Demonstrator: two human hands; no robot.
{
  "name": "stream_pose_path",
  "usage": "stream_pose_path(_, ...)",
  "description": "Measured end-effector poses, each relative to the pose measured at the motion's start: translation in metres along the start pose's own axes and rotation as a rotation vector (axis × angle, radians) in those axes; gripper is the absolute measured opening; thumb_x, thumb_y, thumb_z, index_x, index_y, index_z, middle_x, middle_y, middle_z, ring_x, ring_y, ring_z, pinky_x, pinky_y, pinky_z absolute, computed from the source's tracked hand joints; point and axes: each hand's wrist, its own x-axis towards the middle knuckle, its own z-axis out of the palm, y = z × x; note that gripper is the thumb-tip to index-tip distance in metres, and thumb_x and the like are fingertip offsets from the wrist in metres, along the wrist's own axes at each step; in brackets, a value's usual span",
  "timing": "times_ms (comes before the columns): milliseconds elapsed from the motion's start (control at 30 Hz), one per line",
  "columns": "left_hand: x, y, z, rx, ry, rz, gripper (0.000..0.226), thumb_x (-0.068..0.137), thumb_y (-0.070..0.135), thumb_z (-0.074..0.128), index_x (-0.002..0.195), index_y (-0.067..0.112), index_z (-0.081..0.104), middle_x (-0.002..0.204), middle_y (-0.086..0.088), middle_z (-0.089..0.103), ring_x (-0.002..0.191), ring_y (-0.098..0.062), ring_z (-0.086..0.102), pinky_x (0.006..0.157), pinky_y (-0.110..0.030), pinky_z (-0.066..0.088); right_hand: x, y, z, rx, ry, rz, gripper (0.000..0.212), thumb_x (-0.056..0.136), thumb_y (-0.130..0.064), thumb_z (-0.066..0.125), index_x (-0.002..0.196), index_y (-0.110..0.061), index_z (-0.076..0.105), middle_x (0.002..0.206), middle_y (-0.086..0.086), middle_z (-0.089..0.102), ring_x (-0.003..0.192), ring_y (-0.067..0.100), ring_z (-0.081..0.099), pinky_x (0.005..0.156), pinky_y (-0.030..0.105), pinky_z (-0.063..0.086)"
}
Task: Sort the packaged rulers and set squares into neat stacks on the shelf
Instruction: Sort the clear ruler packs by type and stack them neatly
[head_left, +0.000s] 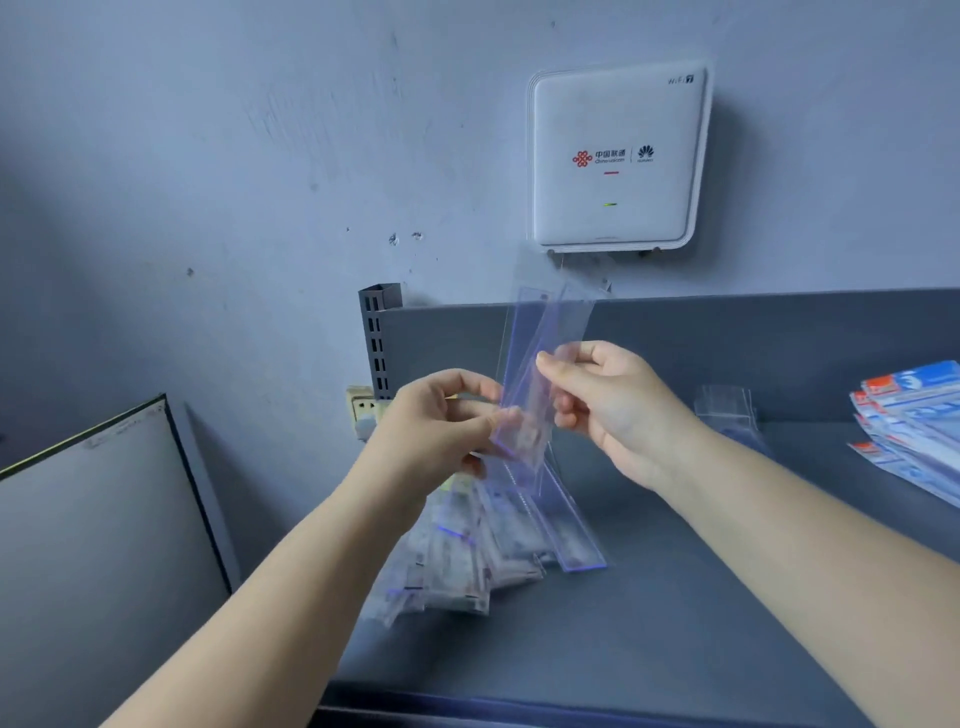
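A grey metal shelf (675, 597) was seen against a blue-grey painted wall (208, 156), scuffed and pitted; the shelf is taken as landmark. A low grey back panel (727, 343) was fitted along the shelf's rear edge, with a slotted upright post (378, 338) at its rear left corner. A white router box (618, 156) was mounted on the wall above the back panel, a small green light lit on its face. A wall socket (362, 408) was seen just left of the post, and a pale framed board (98, 545) was leaned left of the shelf. Clear packaged rulers (540, 358) were held upright above the shelf's left part, blurred. The left hand (441, 431) was curled on the lower end of the packs, thumb and fingers pinched on them. The right hand (608, 400) was pinched on the packs higher up, fingers curled round their edge. A loose fanned pile of packaged rulers (478, 551) was lying on the shelf's left part, below the hands. A small heap of clear packs (727, 410) was lying near the back panel, contents too blurred to tell. A stack of blue and red printed packs (914, 421) was lying at the shelf's right edge.
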Motion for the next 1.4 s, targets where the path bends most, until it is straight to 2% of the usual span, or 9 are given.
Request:
stream_pose_path(167, 0.005, 0.004, 0.034, 0.096, -0.153, 0.039, 0.01, 0.092, 0.009, 0.056, 0.092, 0.015, 0.064, 0.089, -0.011, 0.074, 0.069, -0.021, 0.069, 0.049, -0.022, 0.052, -0.006, -0.01, -0.046, -0.071, -0.029, 0.02, 0.009, 0.088, -0.011, 0.062, 0.08, -0.015, 0.057, 0.069, -0.003, 0.058, 0.058, 0.009, 0.051, 0.056, 0.022, 0.043)
stream_pose_path(467, 0.031, 0.015, 0.111, 0.028, -0.361, -0.06, 0.018, 0.096, 0.015, 0.051, 0.087, 0.016, 0.066, 0.068, 0.003, 0.071, 0.057, -0.01, 0.069, 0.047, -0.019, 0.051, -0.021, -0.017, -0.127, -0.11, -0.006, 0.097, 0.012, 0.096, -0.009, 0.048, 0.094, -0.013, 0.06, 0.065, -0.004, 0.052, 0.054, 0.006, 0.05, 0.052, 0.017, 0.045)
stream_pose_path(633, 0.044, 0.009, 0.147, 0.07, -0.468, -0.138, 0.019, 0.099, 0.018, 0.045, 0.096, 0.016, 0.064, 0.08, -0.002, 0.071, 0.059, -0.012, 0.068, 0.05, -0.021, 0.054, -0.02, -0.01, -0.151, -0.222, 0.153, 0.063, 0.021, 0.097, -0.013, 0.046, 0.078, -0.015, 0.052, 0.062, -0.002, 0.042, 0.055, 0.01, 0.037, 0.053, 0.02, 0.036)
stream_pose_path(733, 0.046, 0.001, 0.16, 0.19, -0.521, -0.115, 0.019, 0.097, 0.017, 0.049, 0.105, 0.012, 0.065, 0.08, -0.003, 0.069, 0.058, -0.01, 0.066, 0.046, -0.019, 0.049, -0.017, -0.004, -0.157, -0.277, 0.235, 0.058, 0.017, 0.099, -0.016, 0.04, 0.089, -0.017, 0.053, 0.065, -0.004, 0.04, 0.058, 0.01, 0.036, 0.058, 0.022, 0.034)
stream_pose_path(867, 0.05, -0.006, 0.167, 0.403, -0.438, -0.069, 0.021, 0.093, 0.021, 0.056, 0.099, 0.006, 0.07, 0.067, 0.004, 0.066, 0.046, -0.004, 0.055, 0.041, -0.016, 0.036, -0.01, 0.008, -0.16, -0.535, 0.328, 0.026, 0.027, 0.099, -0.022, 0.037, 0.12, -0.015, 0.052, 0.091, -0.008, 0.051, 0.09, 0.015, 0.047, 0.081, 0.028, 0.038)
stream_pose_path(1067, 0.059, -0.007, 0.135, 0.75, -0.32, 0.083, 0.018, 0.09, 0.019, 0.055, 0.094, 0.011, 0.071, 0.068, 0.004, 0.064, 0.054, -0.005, 0.049, 0.05, -0.011, 0.038, -0.018, 0.028, -0.158, -1.374, 0.17, 0.264, 0.036, 0.099, -0.029, 0.036, 0.123, -0.003, 0.042, 0.133, 0.015, 0.039, 0.113, 0.033, 0.05, 0.075, 0.03, 0.033)
stream_pose_path(1133, 0.059, 0.001, 0.11, 0.827, -0.257, 0.14, 0.018, 0.089, 0.02, 0.059, 0.097, 0.01, 0.071, 0.076, 0.001, 0.064, 0.067, -0.012, 0.054, 0.059, -0.012, 0.039, -0.021, 0.024, -0.156, -1.391, 0.191, 0.233, 0.042, 0.097, -0.038, 0.039, 0.125, -0.008, 0.043, 0.131, 0.012, 0.037, 0.116, 0.032, 0.047, 0.081, 0.033, 0.037)
stream_pose_path(1233, 0.053, 0.009, 0.07, 0.922, -0.138, 0.19, 0.016, 0.087, 0.024, 0.063, 0.097, 0.014, 0.071, 0.076, 0.004, 0.061, 0.069, -0.015, 0.054, 0.062, -0.013, 0.039, -0.022, 0.013, -0.145, -1.246, 0.224, -0.05, 0.05, 0.085, -0.046, 0.058, 0.127, -0.021, 0.049, 0.119, 0.004, 0.043, 0.117, 0.026, 0.045, 0.093, 0.035, 0.04)
stream_pose_path(1400, 0.035, 0.006, 0.009, 1.024, 0.001, 0.137, 0.021, 0.085, 0.031, 0.064, 0.1, 0.017, 0.068, 0.079, 0.01, 0.056, 0.065, -0.009, 0.05, 0.063, -0.025, 0.038, -0.026, 0.0, -0.09, -1.033, 0.006, -0.081, 0.051, 0.073, -0.053, 0.07, 0.115, -0.027, 0.058, 0.107, -0.008, 0.054, 0.096, 0.012, 0.051, 0.08, 0.023, 0.037)
